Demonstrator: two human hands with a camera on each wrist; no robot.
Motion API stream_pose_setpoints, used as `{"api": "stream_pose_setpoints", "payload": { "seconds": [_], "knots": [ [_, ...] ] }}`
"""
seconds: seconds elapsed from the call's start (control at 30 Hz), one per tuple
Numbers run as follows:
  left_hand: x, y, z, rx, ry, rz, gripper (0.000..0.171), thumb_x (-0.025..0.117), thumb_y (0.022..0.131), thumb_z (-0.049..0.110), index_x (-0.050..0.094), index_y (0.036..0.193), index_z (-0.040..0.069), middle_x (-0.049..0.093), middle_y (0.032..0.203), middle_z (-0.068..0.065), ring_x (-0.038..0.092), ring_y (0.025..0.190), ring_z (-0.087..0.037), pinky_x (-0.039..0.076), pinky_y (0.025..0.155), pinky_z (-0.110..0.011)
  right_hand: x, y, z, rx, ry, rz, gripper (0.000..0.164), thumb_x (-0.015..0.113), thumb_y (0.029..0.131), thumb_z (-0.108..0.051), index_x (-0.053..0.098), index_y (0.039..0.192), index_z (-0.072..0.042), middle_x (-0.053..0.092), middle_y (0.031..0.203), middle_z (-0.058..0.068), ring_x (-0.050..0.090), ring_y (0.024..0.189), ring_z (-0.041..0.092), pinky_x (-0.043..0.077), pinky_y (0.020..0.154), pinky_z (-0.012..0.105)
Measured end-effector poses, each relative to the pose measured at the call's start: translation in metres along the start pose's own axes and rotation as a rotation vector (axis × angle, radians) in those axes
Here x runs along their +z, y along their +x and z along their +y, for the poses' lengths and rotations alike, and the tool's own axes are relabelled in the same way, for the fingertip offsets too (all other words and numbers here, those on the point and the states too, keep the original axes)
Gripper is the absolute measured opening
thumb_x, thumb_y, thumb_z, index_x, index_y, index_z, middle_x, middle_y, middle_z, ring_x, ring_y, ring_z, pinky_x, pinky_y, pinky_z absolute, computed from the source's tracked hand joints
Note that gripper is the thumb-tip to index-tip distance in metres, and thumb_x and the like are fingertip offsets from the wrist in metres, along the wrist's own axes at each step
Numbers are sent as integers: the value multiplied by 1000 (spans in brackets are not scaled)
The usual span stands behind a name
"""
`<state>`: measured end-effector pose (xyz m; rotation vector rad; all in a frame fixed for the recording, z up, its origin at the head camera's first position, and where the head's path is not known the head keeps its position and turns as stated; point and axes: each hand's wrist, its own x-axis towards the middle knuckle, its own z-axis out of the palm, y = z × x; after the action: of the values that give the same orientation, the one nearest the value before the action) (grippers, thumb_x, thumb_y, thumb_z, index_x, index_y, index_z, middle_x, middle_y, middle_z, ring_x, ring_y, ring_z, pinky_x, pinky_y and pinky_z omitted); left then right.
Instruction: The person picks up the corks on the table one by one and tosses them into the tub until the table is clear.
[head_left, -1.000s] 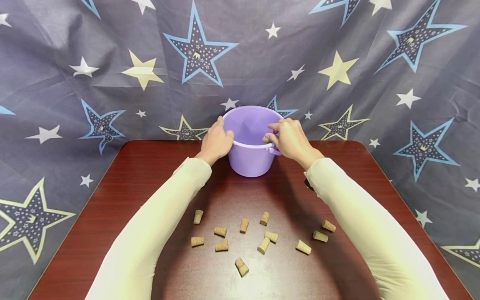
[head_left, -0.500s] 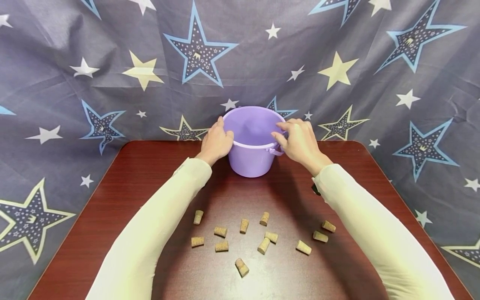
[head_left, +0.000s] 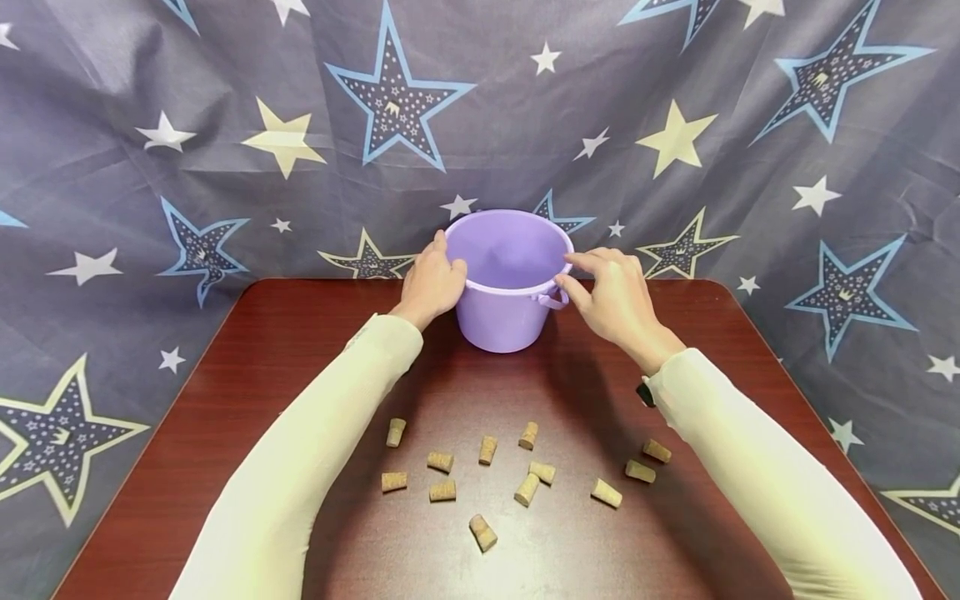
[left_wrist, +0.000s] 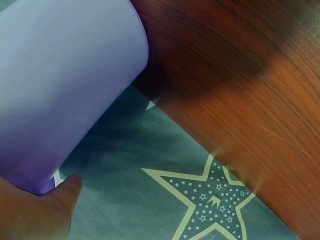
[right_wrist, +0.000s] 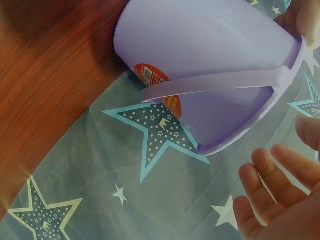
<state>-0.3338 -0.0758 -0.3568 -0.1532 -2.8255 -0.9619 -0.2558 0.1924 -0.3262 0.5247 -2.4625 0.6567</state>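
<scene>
A purple bucket (head_left: 501,321) stands upright at the far side of the table, its inside bottom hidden by the near wall. My left hand (head_left: 432,282) grips its left rim; in the left wrist view, part of that hand (left_wrist: 45,210) shows beside the rim. Just right of the bucket is my right hand (head_left: 613,293), fingers apart and loosely bent, holding nothing. The right wrist view shows those fingers (right_wrist: 265,175) away from the wall, near the lowered bucket handle (right_wrist: 215,84). Several corks lie nearer me, among them one cork (head_left: 483,533) at the front.
The brown table (head_left: 247,400) has its back edge right behind the bucket. A grey curtain (head_left: 495,108) printed with stars hangs behind and beside it. A red-orange sticker (right_wrist: 155,80) is on the bucket's outer wall. Two corks (head_left: 648,461) lie close to my right sleeve.
One second ago my right fingertips pinched a cork over the bucket's opening; it has been let go. The right hand has drawn back rightward outside the rim. My left hand has stayed put.
</scene>
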Motion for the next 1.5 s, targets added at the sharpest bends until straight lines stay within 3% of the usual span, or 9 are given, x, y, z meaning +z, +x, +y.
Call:
{"api": "stream_pose_setpoints", "payload": {
  "seconds": [0.4, 0.73, 1.5],
  "knots": [
    [1, 1, -1, -3, -7, -7, 72, 42, 99, 28, 21, 162, 0, 35, 163, -16, 37, 147, -36, 33, 117, -49, -10, -22, 2, 19, -9, -39, 40, 78, 91, -29, 74, 122, -4, 73, 117, 14, 63, 114, 36, 38, 101, 57],
    [-1, 0, -1, -2, -5, -2, 72, 43, 99, 28, 21, 162, -1, 37, 162, -16, 41, 144, -37, 35, 116, -50, -16, -42, 10, -9, -67, -68, 42, 79, 89, -29, 74, 121, -3, 73, 116, 17, 64, 111, 39, 41, 99, 58],
    [-1, 0, -1, -8, -9, -8, 72, 43, 99, 28, 22, 162, 1, 36, 162, -15, 38, 146, -35, 33, 117, -49, -26, -71, 18, 21, -64, -156, 43, 80, 90, -28, 73, 124, -4, 73, 120, 15, 64, 114, 37, 40, 98, 58]
  ]
}}
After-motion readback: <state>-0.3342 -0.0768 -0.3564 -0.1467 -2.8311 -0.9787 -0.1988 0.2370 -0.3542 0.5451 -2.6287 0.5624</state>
